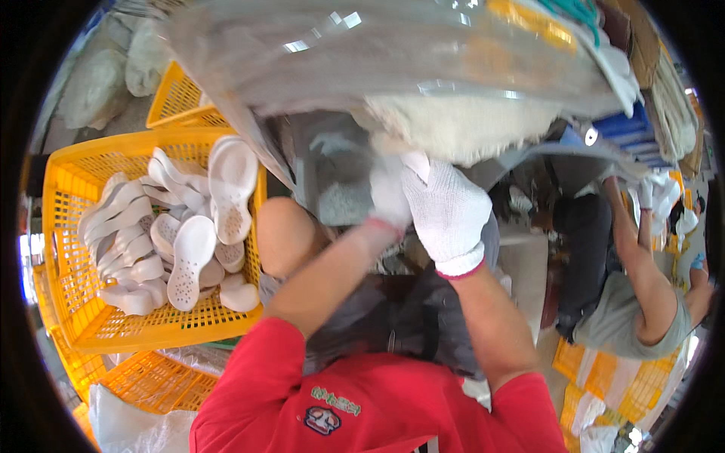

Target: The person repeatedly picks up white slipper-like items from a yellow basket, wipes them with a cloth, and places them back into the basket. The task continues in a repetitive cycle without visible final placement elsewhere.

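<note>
My right hand point(447, 211), in a white knitted glove with a pink cuff, is closed at the lower edge of a cream, fuzzy pad point(468, 128). A smooth white piece point(415, 164) shows at its fingertips; most of it is hidden, so its kind is unclear. My left hand point(391, 192), also gloved in white, is beside the right one and smeared by motion, its fingers unreadable. Below the pad and behind my hands is a grey bin point(340, 181) with pale dust or scraps in it.
To my left a yellow basket point(151, 340) holds several white shoe soles point(192, 260), some with holes. A grey, plastic-covered hood point(362, 57) overhangs my hands. Another person point(634, 309) sits at the right, near yellow crates point(623, 377). A smaller yellow basket point(177, 98) stands behind.
</note>
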